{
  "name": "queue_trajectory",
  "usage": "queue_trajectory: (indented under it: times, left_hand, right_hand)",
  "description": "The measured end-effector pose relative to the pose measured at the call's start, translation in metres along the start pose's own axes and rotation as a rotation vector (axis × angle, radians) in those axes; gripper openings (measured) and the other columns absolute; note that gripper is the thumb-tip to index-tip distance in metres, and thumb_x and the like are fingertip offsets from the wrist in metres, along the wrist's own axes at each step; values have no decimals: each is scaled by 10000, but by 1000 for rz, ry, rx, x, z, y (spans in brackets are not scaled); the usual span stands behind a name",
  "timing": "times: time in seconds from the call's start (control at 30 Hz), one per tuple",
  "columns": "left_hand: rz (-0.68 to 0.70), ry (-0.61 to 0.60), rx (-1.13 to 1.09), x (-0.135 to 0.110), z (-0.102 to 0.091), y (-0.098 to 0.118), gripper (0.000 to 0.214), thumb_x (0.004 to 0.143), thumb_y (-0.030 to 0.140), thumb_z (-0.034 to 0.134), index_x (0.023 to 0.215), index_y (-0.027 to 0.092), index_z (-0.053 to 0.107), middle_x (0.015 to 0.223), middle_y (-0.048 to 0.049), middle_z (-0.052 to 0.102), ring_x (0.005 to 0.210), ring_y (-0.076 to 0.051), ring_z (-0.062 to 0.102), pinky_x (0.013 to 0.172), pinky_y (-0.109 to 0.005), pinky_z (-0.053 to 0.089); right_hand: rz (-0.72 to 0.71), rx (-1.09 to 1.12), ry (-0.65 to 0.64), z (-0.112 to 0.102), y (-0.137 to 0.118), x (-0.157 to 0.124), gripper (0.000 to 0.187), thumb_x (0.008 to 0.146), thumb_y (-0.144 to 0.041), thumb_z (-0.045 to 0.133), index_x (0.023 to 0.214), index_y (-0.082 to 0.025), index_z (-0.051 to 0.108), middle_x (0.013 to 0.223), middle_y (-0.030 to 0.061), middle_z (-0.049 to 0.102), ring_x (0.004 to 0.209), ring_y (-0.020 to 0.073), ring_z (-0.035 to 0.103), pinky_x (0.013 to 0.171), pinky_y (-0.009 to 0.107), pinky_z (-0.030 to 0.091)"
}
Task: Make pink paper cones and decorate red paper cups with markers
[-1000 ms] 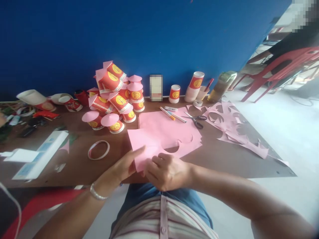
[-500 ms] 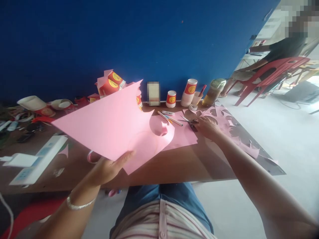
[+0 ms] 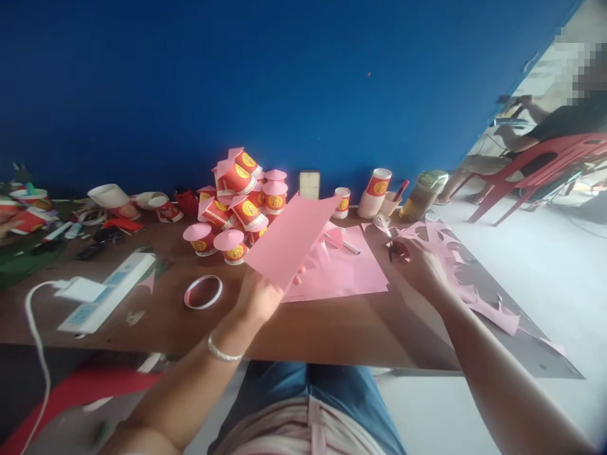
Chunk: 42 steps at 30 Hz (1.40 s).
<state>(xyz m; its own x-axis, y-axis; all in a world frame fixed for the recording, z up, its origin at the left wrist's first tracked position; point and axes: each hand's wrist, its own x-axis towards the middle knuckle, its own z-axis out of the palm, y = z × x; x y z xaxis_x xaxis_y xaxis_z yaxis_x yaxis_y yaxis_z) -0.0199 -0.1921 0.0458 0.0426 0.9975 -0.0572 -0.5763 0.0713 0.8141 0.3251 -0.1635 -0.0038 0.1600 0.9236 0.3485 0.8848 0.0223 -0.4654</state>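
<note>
On the left of the brown wooden-looking tabletop (image 3: 332, 338), a white rectangular charger (image 3: 85, 289) with a white cable was plugged into a long white-and-blue power strip (image 3: 116, 287). Right of it lay a thin white ring (image 3: 203, 307). Behind the ring and farther right, red paper cups with yellow round emblems and pink paper cones (image 3: 249, 212) were piled near the blue wall (image 3: 284, 95). The left hand (image 3: 265, 297), its wrist wearing a pale bracelet (image 3: 224, 355), was clamped on a pink paper sheet (image 3: 291, 243), held tilted above the table. Under the sheet lay more flat pink paper (image 3: 348, 275), bearing a slim white marker (image 3: 351, 244). To the right, the right hand (image 3: 417, 256) had its fingers closed around dark-handled metal scissors (image 3: 391, 251), partly hidden by the hand. Beyond it stood a clear bottle of amber liquid (image 3: 421, 199); cut pink paper scraps (image 3: 459, 291) spread rightward. At far right, a person in a dark top (image 3: 564, 126) sat on a red plastic chair (image 3: 545, 165).
</note>
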Motion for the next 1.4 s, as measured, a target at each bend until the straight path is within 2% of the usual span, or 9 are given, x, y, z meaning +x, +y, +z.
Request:
queue_trajectory:
  times: [0.03, 0.1, 0.2, 0.33, 0.43, 0.53, 0.6, 0.87, 1.4]
  left_hand:
    - [-20, 10, -40, -1, 9, -4, 162, 773, 218, 803, 901, 143, 739, 801, -43, 752, 641, -119, 692, 539, -176, 565]
    - [-261, 77, -227, -4, 26, -15, 107, 810, 142, 746, 914, 120, 736, 848, -52, 763, 618, -87, 688, 525, -143, 555]
    - [-410, 92, -229, -12, 43, -31, 113, 803, 149, 760, 910, 118, 738, 897, -64, 774, 633, -109, 708, 527, -173, 581]
    - [-24, -3, 193, -19, 42, -35, 130, 801, 276, 791, 879, 173, 775, 991, -75, 788, 892, -215, 764, 749, -288, 663]
    - [94, 8, 317, -17, 34, -26, 99, 700, 182, 842, 781, 212, 792, 959, -68, 799, 1062, -259, 739, 1003, -316, 605]
    - [315, -39, 559, -14, 31, -23, 85, 795, 273, 743, 824, 212, 793, 884, -58, 799, 952, -261, 763, 940, -350, 631]
    - [361, -45, 630, -11, 30, -23, 134, 825, 307, 704, 827, 199, 782, 846, -57, 792, 892, -252, 767, 887, -342, 643]
    - [366, -8, 685, -6, 17, -26, 164, 855, 337, 686, 868, 205, 783, 919, -53, 807, 981, -252, 768, 951, -334, 626]
    - [309, 3, 681, 1, -1, -38, 199, 863, 299, 701, 983, 175, 800, 1044, -65, 812, 1038, -244, 771, 948, -316, 638]
  right_hand:
    - [22, 231, 41, -1, -5, -8, 318, 814, -292, 658, 1112, -190, 697, 974, 112, 746, 856, 262, 687, 756, 389, 556]
    - [48, 669, 1, -2, -20, -26, 365, 837, -377, 702, 1157, -204, 671, 909, 82, 739, 780, 227, 681, 682, 359, 564]
    - [118, 1037, -70, 0, -53, -60, 390, 829, -435, 778, 1144, -221, 694, 906, 73, 726, 787, 205, 675, 649, 315, 550]
    - [124, 1229, -83, 11, -89, -105, 539, 803, -566, 804, 1225, -246, 703, 968, 64, 698, 812, 184, 636, 714, 306, 548]
    - [101, 1249, -91, 24, -102, -131, 567, 849, -580, 756, 1298, -243, 675, 1013, 74, 686, 849, 195, 634, 773, 327, 555]
    - [114, 1220, -97, 34, -112, -144, 506, 902, -502, 727, 1334, -249, 654, 1012, 71, 687, 845, 190, 637, 742, 305, 554]
    - [91, 1186, -123, 38, -118, -145, 468, 923, -469, 710, 1339, -263, 648, 998, 58, 678, 846, 182, 633, 722, 284, 548]
    - [14, 1111, -172, 37, -136, -126, 419, 977, -473, 630, 1346, -274, 624, 988, 40, 634, 845, 166, 601, 701, 262, 531]
    - [73, 1104, -232, 42, -145, -109, 415, 959, -530, 620, 1228, -214, 649, 871, 25, 620, 736, 147, 561, 609, 252, 506]
